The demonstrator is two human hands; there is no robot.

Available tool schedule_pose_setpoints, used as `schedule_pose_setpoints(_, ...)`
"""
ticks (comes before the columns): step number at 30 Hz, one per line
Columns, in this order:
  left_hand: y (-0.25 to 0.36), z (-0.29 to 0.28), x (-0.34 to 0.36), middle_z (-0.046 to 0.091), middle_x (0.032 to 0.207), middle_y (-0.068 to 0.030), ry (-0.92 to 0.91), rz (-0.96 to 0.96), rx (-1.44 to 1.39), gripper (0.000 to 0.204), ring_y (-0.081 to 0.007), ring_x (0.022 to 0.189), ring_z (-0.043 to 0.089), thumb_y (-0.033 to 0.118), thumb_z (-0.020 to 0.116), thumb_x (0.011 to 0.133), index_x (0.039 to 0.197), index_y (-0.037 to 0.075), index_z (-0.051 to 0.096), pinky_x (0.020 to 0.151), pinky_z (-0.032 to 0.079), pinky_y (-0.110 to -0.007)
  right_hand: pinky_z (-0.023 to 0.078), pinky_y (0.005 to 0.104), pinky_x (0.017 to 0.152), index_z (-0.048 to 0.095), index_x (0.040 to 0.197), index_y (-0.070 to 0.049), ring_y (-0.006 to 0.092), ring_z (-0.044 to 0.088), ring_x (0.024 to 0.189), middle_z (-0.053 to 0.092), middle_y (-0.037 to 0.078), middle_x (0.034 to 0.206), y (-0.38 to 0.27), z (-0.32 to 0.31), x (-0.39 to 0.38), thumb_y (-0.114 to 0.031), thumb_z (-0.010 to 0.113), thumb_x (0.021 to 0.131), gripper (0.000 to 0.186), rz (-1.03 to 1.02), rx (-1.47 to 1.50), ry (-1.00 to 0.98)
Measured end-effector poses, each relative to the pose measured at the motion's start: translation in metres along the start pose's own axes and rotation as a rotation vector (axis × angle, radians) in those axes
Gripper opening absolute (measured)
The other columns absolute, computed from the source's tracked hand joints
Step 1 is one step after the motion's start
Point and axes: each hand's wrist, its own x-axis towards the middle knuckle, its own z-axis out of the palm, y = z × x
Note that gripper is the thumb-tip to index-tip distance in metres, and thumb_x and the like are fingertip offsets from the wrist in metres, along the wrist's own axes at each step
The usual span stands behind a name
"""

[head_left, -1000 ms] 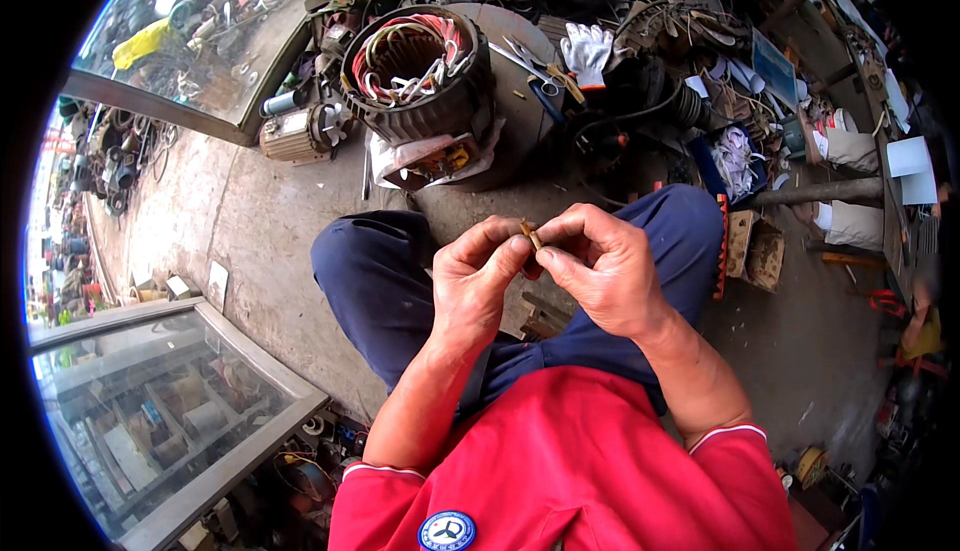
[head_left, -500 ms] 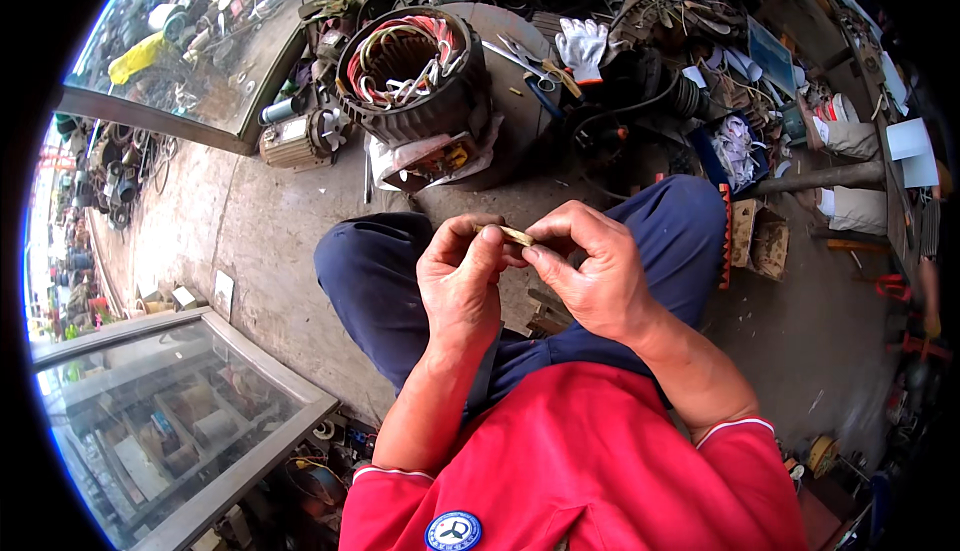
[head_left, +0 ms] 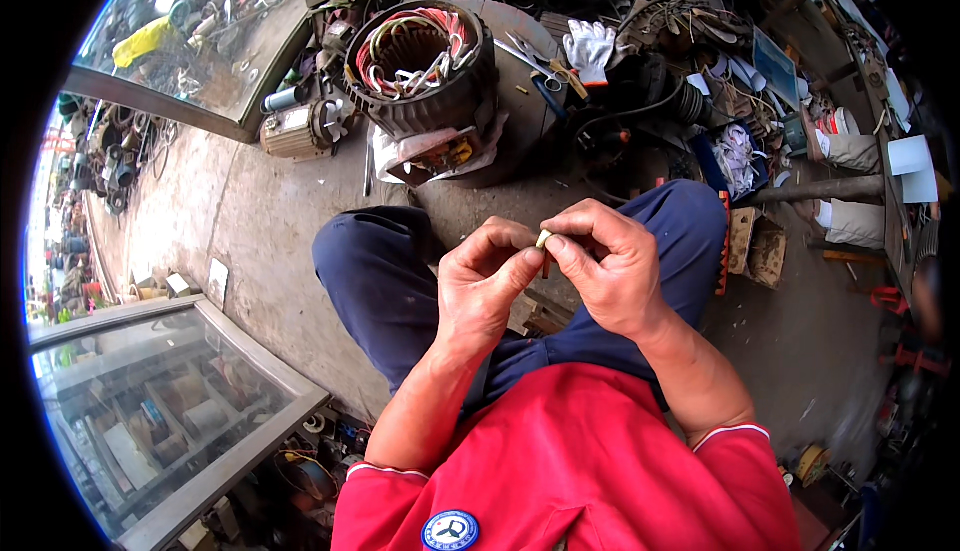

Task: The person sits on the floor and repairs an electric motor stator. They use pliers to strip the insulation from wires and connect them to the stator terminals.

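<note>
Left hand [head_left: 484, 279] and right hand [head_left: 610, 259]: fingertips pinched together on one small pale piece [head_left: 543, 238], held clear of the floor [head_left: 290, 251]. Change: piece crosswise half a second ago, now pale end toward the camera; apparently turned in the fingers, both hands occupied. Beyond: motor shell [head_left: 440, 116] with red and white wires, left side of round stand [head_left: 512, 113]; scissors [head_left: 552, 83], its right edge; white glove [head_left: 590, 46], past that edge.

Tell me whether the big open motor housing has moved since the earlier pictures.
No. The motor housing keeps its place beside the small ribbed motor on the floor; both shift together only with the view.
</note>
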Motion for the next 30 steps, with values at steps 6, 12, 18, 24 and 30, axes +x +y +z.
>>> schedule_pose_setpoints(6,0.0043,-0.0057,-0.0035,0.064,0.085,0.0024,0.060,-0.157,-0.060,0.010,-0.0050,0.079,0.054,0.007,0.076,0.089,0.093,0.002,0.069,0.072,0.042,-0.021,0.050,0.0269,0.061,0.069,0.099,-0.001,0.0182,0.065,0.074,0.066,0.011,0.089,0.0028,-0.0006,0.0068,0.009,0.072,0.082,0.019,-0.355,-0.356,0.017)
schedule_pose_setpoints(12,0.0047,-0.0025,-0.0043,0.062,0.087,-0.0046,0.102,-0.183,-0.084,0.007,-0.0127,0.077,0.058,0.001,0.072,0.088,0.091,-0.001,0.066,0.072,0.046,-0.025,0.053,0.0331,0.060,0.069,0.097,-0.003,0.0255,0.065,0.069,0.065,0.011,0.085,0.0020,-0.0003,0.0078,0.008,0.074,0.077,0.023,-0.377,-0.451,0.015)
schedule_pose_setpoints(18,0.0020,-0.0030,-0.0032,0.067,0.088,-0.0012,0.073,-0.191,-0.121,0.008,-0.0082,0.080,0.059,0.002,0.073,0.089,0.093,0.002,0.067,0.074,0.048,-0.023,0.053,0.0332,0.057,0.068,0.095,-0.002,0.0245,0.065,0.067,0.063,0.011,0.083,-0.0017,0.0034,0.0067,0.008,0.071,0.079,0.019,-0.331,-0.420,0.025)
schedule_pose_setpoints(24,0.0029,-0.0040,-0.0030,0.066,0.086,-0.0067,0.078,-0.230,-0.108,0.009,-0.0148,0.073,0.062,0.002,0.070,0.090,0.091,0.002,0.062,0.070,0.050,-0.028,0.053,0.0336,0.060,0.068,0.095,0.000,0.0243,0.065,0.069,0.063,0.011,0.084,-0.0002,0.0007,0.0064,0.009,0.068,0.084,0.014,-0.304,-0.325,-0.033)
schedule_pose_setpoints(30,-0.0016,-0.0045,-0.0036,0.067,0.084,-0.0047,0.124,-0.228,-0.143,0.011,-0.0103,0.072,0.060,0.008,0.073,0.092,0.094,0.003,0.063,0.068,0.050,-0.024,0.054,0.0367,0.066,0.067,0.098,0.002,0.0277,0.066,0.073,0.065,0.013,0.086,-0.0030,-0.0010,0.0070,0.004,0.067,0.086,0.012,-0.170,-0.343,-0.139)
